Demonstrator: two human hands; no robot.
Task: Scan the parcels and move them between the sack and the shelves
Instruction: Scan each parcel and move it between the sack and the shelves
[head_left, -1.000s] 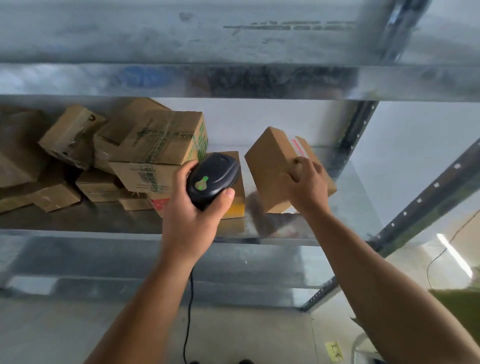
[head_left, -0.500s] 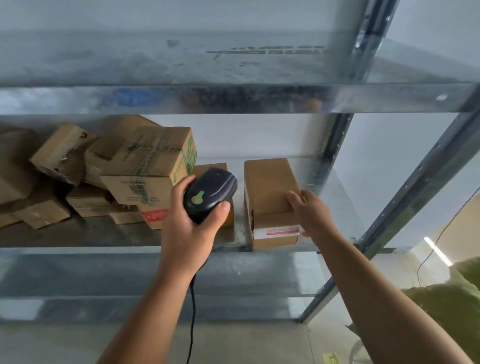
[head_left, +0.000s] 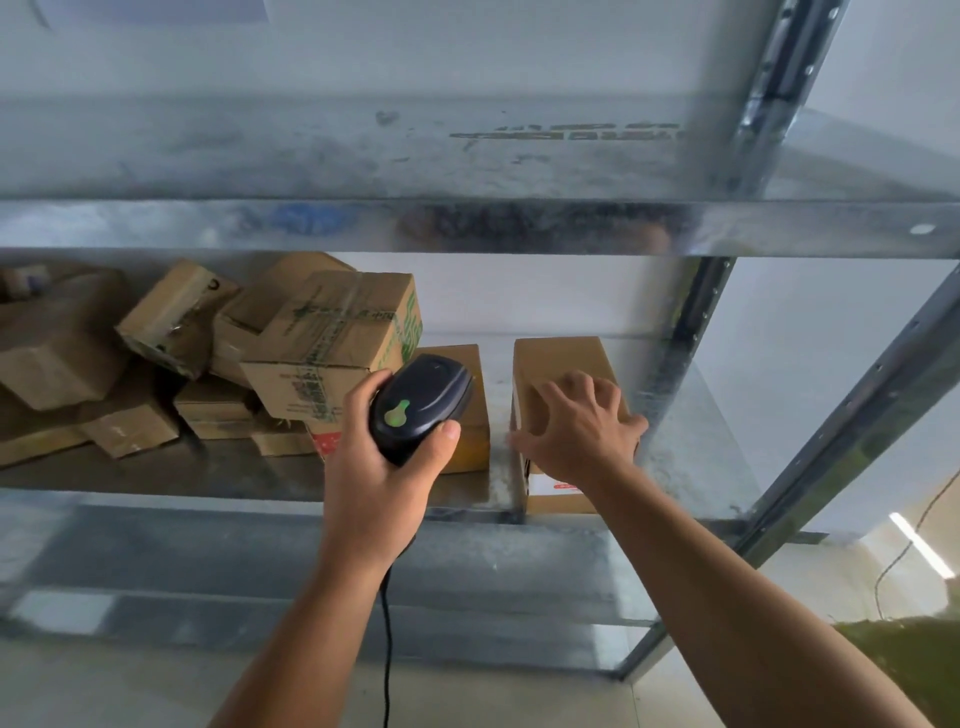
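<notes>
Brown cardboard parcel (head_left: 558, 364), white label (head_left: 553, 486) unreadable, on grey metal shelf (head_left: 696, 457); right grip (head_left: 576, 431) spread open over it, left grip (head_left: 379, 478) clamps black scanner (head_left: 415, 405).

The upper shelf (head_left: 467, 228) limits headroom over the lower shelf (head_left: 701, 467). A pile of cardboard boxes (head_left: 322, 332) blocks its left and centre. A narrow bare strip runs between the yellow-edged box (head_left: 477, 400) and the right-hand parcel (head_left: 556, 364). Bare shelf lies right of that parcel, up to the rear upright (head_left: 691, 332). The left hand (head_left: 374, 467), gripping the barcode scanner (head_left: 421, 405), stands before the yellow-edged box. The right hand (head_left: 582, 431) spreads over the parcel.
</notes>
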